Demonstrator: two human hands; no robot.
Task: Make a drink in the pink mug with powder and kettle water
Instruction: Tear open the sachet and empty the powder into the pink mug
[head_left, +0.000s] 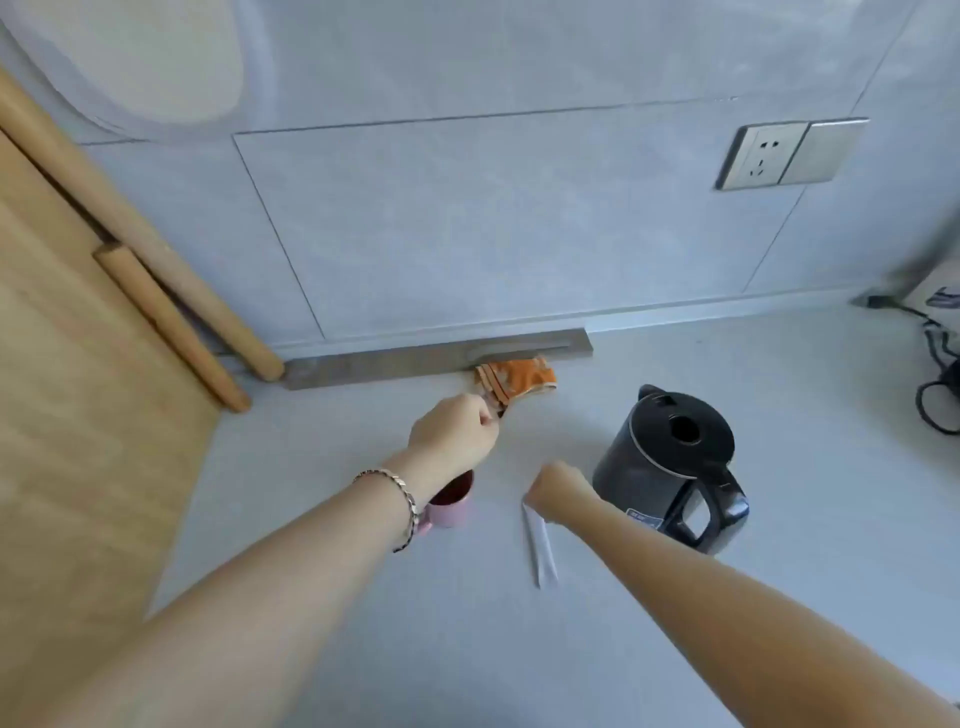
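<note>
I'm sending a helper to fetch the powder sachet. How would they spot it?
Find the black kettle on the pale counter. Left of it and farther back, near the wall, the left hand pinches the sachet. It is the only orange, crumpled thing there.

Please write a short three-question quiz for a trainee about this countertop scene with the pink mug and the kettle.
1. True or false: the left hand pinches the crumpled orange paper packet.
2. Which stands farther right on the pale grey countertop: the pink ceramic mug or the black plastic electric kettle?
3. Fill in: the thin white plastic sachet lies ___ on the counter, just below the right hand.

Key: 1 true; 2 the kettle; 3 flat.
</note>
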